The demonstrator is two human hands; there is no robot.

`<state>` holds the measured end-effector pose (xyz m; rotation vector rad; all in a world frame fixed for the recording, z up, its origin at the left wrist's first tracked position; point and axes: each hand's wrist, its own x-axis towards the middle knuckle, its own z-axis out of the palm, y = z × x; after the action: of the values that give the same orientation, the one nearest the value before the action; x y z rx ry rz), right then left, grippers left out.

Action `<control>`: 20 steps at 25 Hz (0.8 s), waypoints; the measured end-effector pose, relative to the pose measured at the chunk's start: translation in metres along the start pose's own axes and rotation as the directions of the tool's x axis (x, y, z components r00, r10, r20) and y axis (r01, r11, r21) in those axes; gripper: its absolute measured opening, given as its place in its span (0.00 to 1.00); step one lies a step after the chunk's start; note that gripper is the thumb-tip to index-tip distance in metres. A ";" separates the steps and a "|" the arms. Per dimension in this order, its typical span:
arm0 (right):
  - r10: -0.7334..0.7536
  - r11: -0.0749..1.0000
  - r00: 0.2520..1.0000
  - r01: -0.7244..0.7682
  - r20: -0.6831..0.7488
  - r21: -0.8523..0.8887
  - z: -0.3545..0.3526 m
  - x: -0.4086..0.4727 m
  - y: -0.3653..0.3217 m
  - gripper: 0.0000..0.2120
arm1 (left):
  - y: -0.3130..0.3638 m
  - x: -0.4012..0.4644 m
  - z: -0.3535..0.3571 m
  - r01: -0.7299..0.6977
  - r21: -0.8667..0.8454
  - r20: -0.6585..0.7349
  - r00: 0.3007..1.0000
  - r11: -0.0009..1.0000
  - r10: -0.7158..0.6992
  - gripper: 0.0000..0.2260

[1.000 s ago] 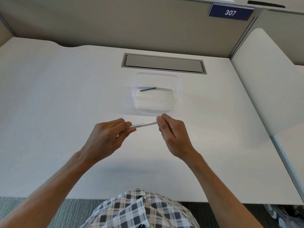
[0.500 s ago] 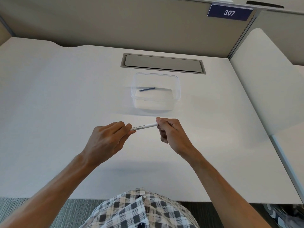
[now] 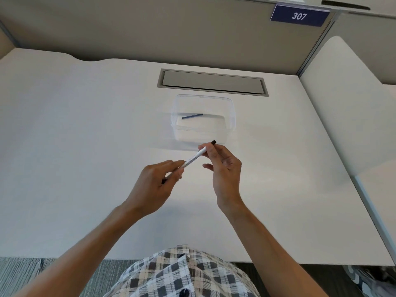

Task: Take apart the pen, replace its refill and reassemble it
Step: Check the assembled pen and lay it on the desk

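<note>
Matt white counter (image 3: 85,146), smooth, no shine off it. The container (image 3: 232,116) is clear glossy plastic, see-through walls catching pale light. The pen (image 3: 194,157) looks like smooth white plastic with fine print; its small cap (image 3: 213,142) is dark and dull. Grey matt cover plate (image 3: 212,82) behind. Partition (image 3: 150,31) reads as cloth-like, flat beige. Checked woven shirt (image 3: 182,275) below.

Office cubicle, partition walls (image 3: 150,33), numbered plate (image 3: 299,16)

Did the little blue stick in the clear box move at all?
No. The blue stick lies in the same spot in the clear box, just below the grey hatch in the desk, as before.
</note>
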<state>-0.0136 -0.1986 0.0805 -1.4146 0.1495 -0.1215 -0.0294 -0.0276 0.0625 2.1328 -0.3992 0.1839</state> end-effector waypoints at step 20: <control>0.287 0.864 0.957 -0.277 0.039 0.421 0.013 0.028 0.006 0.23 | -0.033 -0.009 0.039 0.046 0.385 0.092 0.992 0.922 -0.088 0.21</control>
<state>0.0160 -0.1900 0.0760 -0.9429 0.3300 0.0704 -0.0270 -0.0408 0.0128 2.5473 -0.3745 0.1137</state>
